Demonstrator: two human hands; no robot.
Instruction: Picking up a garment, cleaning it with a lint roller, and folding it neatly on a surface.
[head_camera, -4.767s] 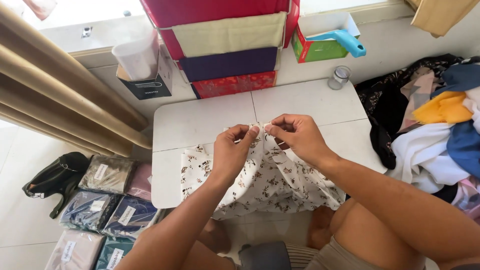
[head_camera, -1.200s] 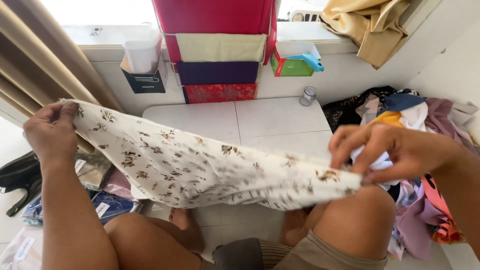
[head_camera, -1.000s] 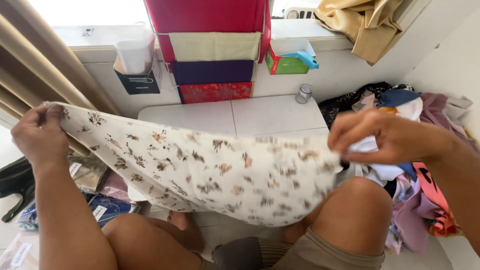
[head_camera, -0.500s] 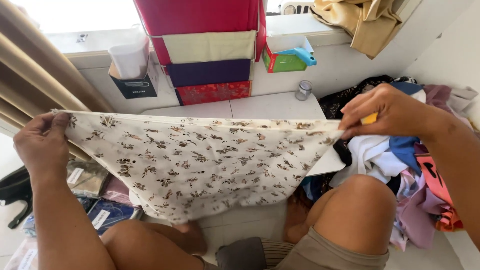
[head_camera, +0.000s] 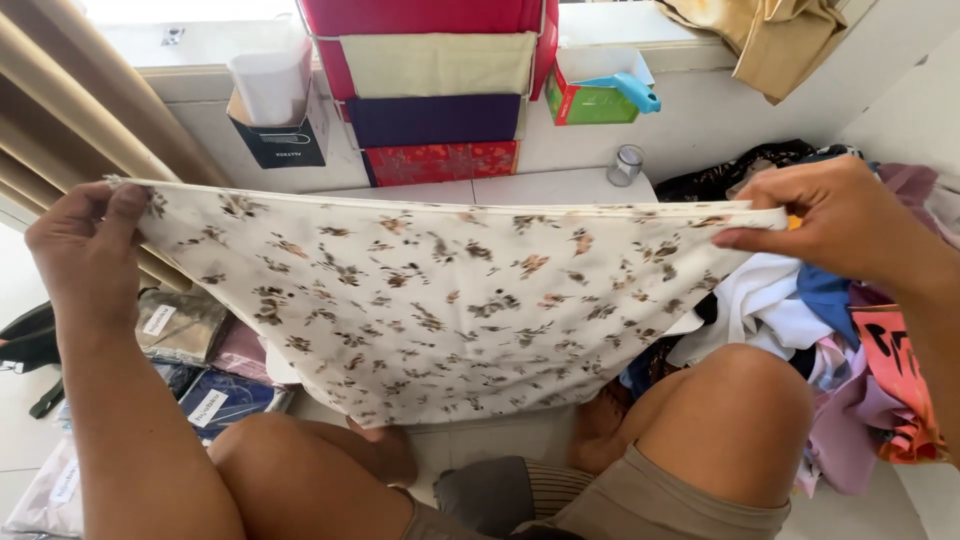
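Observation:
A cream cloth with small brown flowers (head_camera: 440, 300) hangs stretched flat between my two hands, above my knees and in front of a low white table (head_camera: 560, 187). My left hand (head_camera: 85, 250) pinches its upper left corner. At the upper right corner my right hand (head_camera: 845, 215) grips the top edge. The cloth's lower edge droops in a curve toward the floor and hides most of the table.
A heap of mixed clothes (head_camera: 850, 310) lies on the right. Bagged fabric packs (head_camera: 200, 360) lie on the floor at the left, next to a beige curtain (head_camera: 90, 110). Folded fabrics in a red rack (head_camera: 435, 100), a green box (head_camera: 590, 100) and a small jar (head_camera: 627, 165) stand behind the table.
The cloth went from bunched on the table to lifted and spread wide. In the last second my hands drew it taut and raised the top edge level.

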